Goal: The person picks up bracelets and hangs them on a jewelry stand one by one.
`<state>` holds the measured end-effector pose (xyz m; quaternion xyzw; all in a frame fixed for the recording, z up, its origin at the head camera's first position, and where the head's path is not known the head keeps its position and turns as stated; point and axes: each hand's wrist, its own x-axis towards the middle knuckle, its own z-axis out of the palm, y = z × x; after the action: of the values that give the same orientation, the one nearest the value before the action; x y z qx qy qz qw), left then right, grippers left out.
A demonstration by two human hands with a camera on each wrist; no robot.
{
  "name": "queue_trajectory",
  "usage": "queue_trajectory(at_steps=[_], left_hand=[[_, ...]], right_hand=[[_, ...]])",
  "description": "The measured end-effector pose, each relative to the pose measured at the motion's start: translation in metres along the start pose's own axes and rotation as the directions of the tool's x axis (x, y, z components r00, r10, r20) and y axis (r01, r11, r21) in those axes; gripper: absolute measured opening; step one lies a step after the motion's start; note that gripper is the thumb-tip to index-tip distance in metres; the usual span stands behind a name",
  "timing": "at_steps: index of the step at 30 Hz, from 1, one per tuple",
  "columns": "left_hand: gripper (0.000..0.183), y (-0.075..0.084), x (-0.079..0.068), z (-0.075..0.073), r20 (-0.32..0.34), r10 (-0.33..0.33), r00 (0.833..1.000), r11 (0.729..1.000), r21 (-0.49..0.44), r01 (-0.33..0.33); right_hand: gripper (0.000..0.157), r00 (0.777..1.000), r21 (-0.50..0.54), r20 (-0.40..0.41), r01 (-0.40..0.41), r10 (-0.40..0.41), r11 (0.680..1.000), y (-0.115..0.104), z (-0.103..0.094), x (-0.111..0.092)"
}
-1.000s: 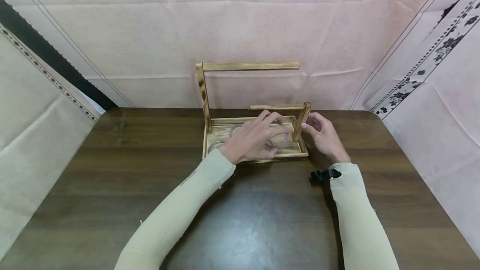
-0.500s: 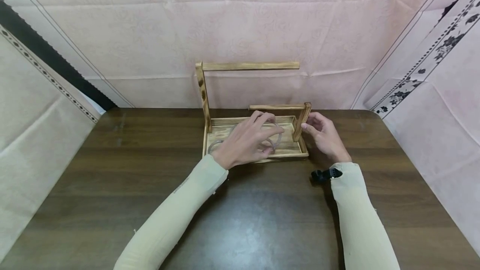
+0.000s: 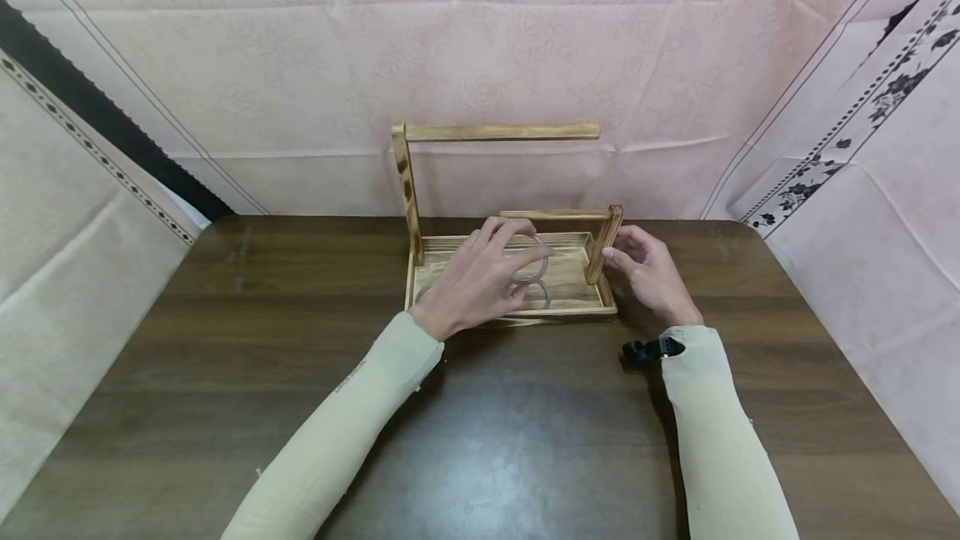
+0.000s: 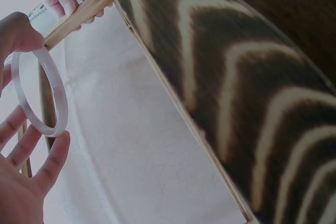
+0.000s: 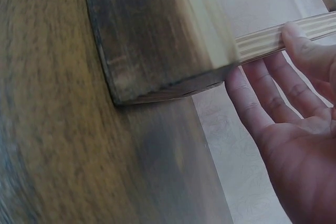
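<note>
My left hand (image 3: 480, 277) pinches a pale, translucent bangle (image 4: 61, 98) between the thumb and fingers, over the tray (image 3: 573, 311) of a wooden display stand. In the left wrist view the bangle stands on edge. At the stand's right end my right hand (image 3: 651, 272) grips the short upright (image 3: 603, 248), thumb on one side and fingers on the other. From that upright a low bar (image 3: 555, 214) runs left, ending behind my left hand's fingers. Below the held bangle lies another bangle (image 3: 547, 297) in the tray, partly hidden by the hand.
A tall post (image 3: 407, 194) rises at the stand's left end and carries a long top bar (image 3: 502, 132) pointing right. The stand rests near the back edge of a brown table (image 3: 480, 440). Pink-white cloth (image 3: 480, 48) hangs behind it.
My left hand has shifted left with the bangle, toward the free end of the low bar. The right hand and the stand have stayed in place.
</note>
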<state>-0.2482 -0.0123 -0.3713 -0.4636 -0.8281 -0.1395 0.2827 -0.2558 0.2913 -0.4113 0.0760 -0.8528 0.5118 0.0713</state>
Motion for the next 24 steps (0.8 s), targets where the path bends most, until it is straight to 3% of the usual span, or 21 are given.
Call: queue_trajectory(at_steps=[13,24], left_hand=[[0.049,-0.009,-0.007,-0.007,-0.1,-0.031,0.994,0.999,0.006,0.032],[0.047,-0.015,-0.006,-0.007,-0.121,-0.047,0.991,0.999,0.012,0.049]], right_hand=[[0.027,1.0,0.039,-0.004,-0.002,0.002,0.999,-0.001,0.003,0.003],[0.029,1.0,0.042,-0.003,0.009,-0.009,0.999,0.001,0.001,0.001]])
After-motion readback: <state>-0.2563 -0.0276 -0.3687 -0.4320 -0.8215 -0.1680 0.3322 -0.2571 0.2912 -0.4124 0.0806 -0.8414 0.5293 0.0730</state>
